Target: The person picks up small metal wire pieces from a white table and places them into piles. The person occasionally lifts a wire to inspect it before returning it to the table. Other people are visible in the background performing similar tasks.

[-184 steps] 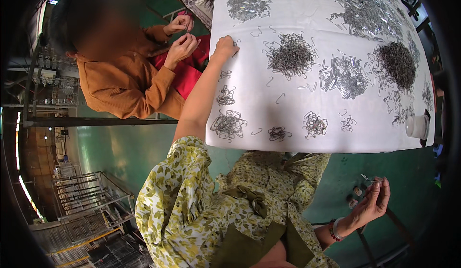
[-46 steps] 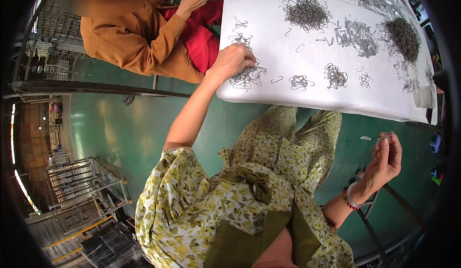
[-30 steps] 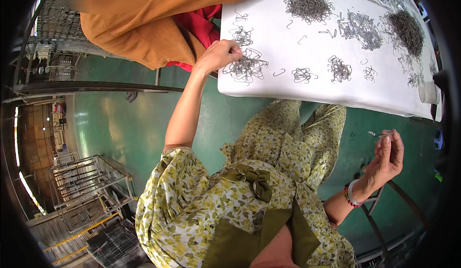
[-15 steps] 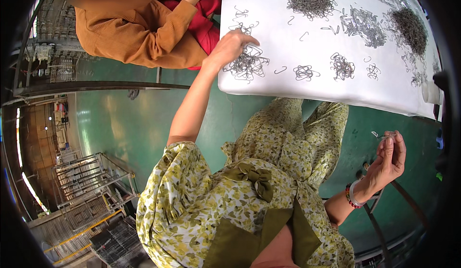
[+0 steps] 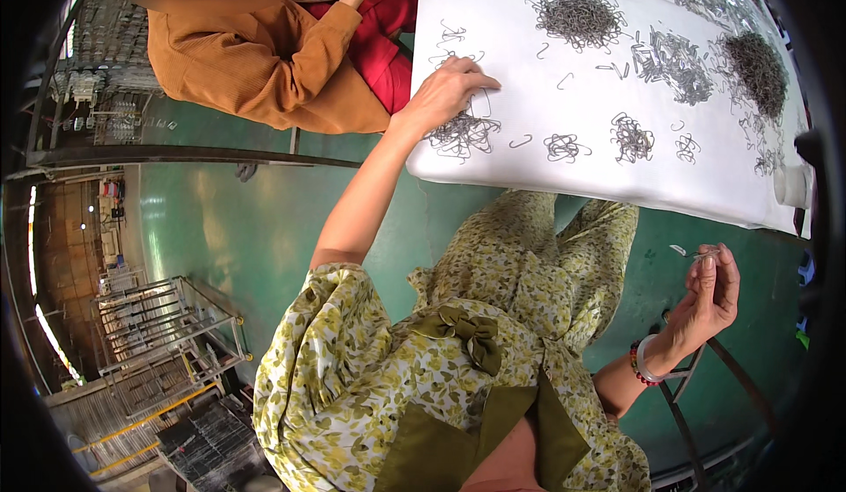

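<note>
My left hand (image 5: 445,97) reaches over the near left part of the white-covered table, its fingers bent down by a loose pile of dark wire hooks (image 5: 463,137). One wire hook (image 5: 482,104) shows just under its fingertips, seemingly pinched. Off the table's near right edge, my right hand (image 5: 712,291) is raised, thumb pressed against the fingers. A small shiny metal clip (image 5: 679,250) with thin wire sticks out from that pinch; the rest is hidden by the fingers.
Smaller hook clusters (image 5: 633,138) lie along the near edge. Larger piles of hooks (image 5: 577,14) and clips (image 5: 674,65) lie farther back. A white roll (image 5: 790,186) sits at the right corner. A co-worker in a brown sleeve (image 5: 291,65) sits at the left edge. Metal racks (image 5: 167,325) stand on the floor.
My left hand has shifted slightly right, its pointing finger now curled among the hooks. The right hand stays raised with the clip, turned slightly. The view has tilted a little.
</note>
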The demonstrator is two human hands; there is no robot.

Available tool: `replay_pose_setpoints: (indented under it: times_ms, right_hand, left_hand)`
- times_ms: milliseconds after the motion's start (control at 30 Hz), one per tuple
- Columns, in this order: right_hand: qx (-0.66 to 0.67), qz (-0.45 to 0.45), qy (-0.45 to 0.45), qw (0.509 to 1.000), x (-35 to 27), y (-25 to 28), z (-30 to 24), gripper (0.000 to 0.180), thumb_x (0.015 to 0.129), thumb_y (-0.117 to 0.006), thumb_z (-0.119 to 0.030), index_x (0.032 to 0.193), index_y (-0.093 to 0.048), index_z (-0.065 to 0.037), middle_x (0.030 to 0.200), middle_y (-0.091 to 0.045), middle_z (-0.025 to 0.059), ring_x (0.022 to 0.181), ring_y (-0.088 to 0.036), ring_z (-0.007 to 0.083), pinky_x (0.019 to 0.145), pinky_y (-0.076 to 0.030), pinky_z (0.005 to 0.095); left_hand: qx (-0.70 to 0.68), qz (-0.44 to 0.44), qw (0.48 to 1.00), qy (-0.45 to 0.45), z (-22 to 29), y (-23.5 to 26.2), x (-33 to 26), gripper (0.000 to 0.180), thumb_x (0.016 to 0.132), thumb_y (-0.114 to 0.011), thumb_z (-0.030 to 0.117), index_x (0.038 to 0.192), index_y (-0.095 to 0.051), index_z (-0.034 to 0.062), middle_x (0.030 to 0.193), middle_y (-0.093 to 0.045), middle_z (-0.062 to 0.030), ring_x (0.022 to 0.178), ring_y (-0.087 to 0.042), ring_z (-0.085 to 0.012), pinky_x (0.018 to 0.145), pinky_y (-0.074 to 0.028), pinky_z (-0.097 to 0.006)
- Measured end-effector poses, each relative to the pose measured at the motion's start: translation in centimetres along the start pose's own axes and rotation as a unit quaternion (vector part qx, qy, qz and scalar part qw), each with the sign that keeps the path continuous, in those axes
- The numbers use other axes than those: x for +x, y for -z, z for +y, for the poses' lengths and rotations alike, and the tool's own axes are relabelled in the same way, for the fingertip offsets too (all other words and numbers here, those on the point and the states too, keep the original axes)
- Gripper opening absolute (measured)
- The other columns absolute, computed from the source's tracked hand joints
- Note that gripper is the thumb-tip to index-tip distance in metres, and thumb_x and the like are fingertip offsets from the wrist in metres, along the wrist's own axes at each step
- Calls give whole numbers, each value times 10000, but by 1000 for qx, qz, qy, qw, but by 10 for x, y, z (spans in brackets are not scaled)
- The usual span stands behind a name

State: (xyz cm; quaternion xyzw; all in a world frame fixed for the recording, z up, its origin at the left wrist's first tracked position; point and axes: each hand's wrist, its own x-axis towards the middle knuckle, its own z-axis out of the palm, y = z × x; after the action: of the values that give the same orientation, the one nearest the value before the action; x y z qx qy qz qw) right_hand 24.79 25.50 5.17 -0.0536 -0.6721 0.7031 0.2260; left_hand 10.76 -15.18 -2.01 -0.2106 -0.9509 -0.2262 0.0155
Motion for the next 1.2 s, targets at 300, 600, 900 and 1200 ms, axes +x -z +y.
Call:
replay_pose_setpoints:
  times_ms: [300,600,900,1200]
  right_hand:
    - [-20,40,-19,999,-8,9,-1,217,861,-627,12,1076,-622,45,918,-636,164,639,-507,111,511,-363,198]
    - [-4,2,17,1000,-1,-1,-7,213,864,-618,14,1076,-622,41,913,-635,156,657,-511,111,516,-366,205]
    - [-6,-1,2,1000,-2,8,-6,200,854,-630,14,1053,-631,35,918,-630,156,669,-520,121,511,-366,203]
    - [-4,-5,-2,1000,-2,3,-6,199,846,-638,15,1044,-634,31,901,-616,149,672,-523,127,495,-365,202]
  left_hand:
    - [43,-84,995,-31,1,4,-29,401,701,-530,-114,1043,-660,51,1023,-643,-107,999,-583,-291,884,-489,-386]
    - [-13,114,978,175,-25,-9,-71,385,744,-473,-146,1047,-662,-3,969,-643,-186,903,-628,-331,794,-496,-374]
    - [-15,135,973,185,-1,-18,-72,451,690,-472,-141,1057,-677,22,1011,-628,-165,970,-566,-338,886,-459,-406]
    - [53,147,976,149,-4,-18,-49,519,698,-474,-160,1059,-702,136,967,-591,-121,936,-559,-304,850,-468,-390]
